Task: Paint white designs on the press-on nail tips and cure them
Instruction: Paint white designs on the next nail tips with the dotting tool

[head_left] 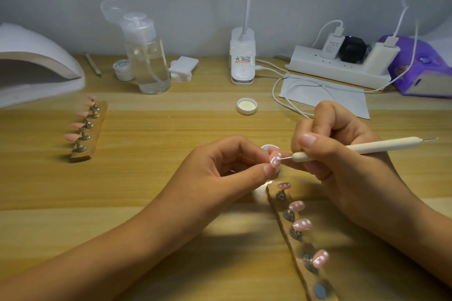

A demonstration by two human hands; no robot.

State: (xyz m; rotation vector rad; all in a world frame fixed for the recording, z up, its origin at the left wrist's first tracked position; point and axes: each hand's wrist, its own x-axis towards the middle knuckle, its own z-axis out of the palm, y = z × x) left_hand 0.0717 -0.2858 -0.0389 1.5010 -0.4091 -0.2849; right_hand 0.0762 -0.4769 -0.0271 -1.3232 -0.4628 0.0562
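Note:
My left hand (pixel 227 166) pinches a pink nail tip (pixel 275 158) on its small stand, lifted above the desk. My right hand (pixel 337 151) grips a white dotting pen (pixel 362 148), and its metal point touches that tip. Right behind the tip sits a small open white paint pot (pixel 267 147), mostly hidden. Below my hands a wooden holder strip (pixel 300 247) carries several pink tips with white dots (pixel 302 224). A second strip (pixel 89 129) at the left holds several plain pink tips. The white curing lamp (pixel 36 66) stands at the far left.
Along the back stand a clear pump bottle (pixel 146 56), a small white jar (pixel 123 68), cotton pads (pixel 183 68), a clip lamp base (pixel 242 56), a power strip (pixel 342 66) with cables and a purple pack (pixel 420 66). A loose white lid (pixel 247 106) lies mid-desk.

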